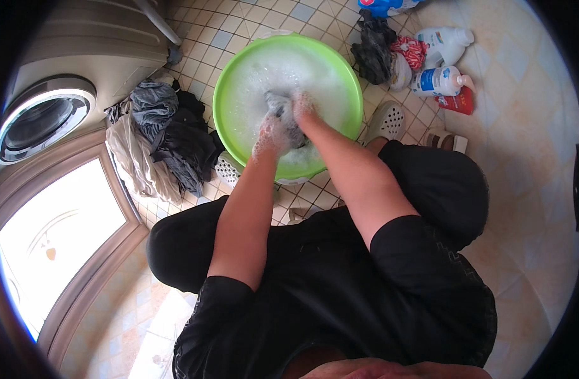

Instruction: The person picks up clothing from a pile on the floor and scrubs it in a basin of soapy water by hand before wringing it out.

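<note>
A round green plastic basin [354, 102] full of sudsy water [266, 66] stands on the tiled floor in front of me. Over its middle, my left hand [273, 132] and my right hand [304, 106] grip a wet grey cloth [280, 102] between them. Foam coats both hands and hides most of the fingers. The cloth is bunched up, and its lower part sits amid the suds, so its full shape cannot be made out.
Left of the basin lies a heap of dark and pale clothes [175, 137], beside a front-loading washing machine [47, 118]. At right are a dark cloth [372, 47], a white jug [441, 45], a pump bottle [434, 81], a red packet [458, 102] and a sandal [446, 140].
</note>
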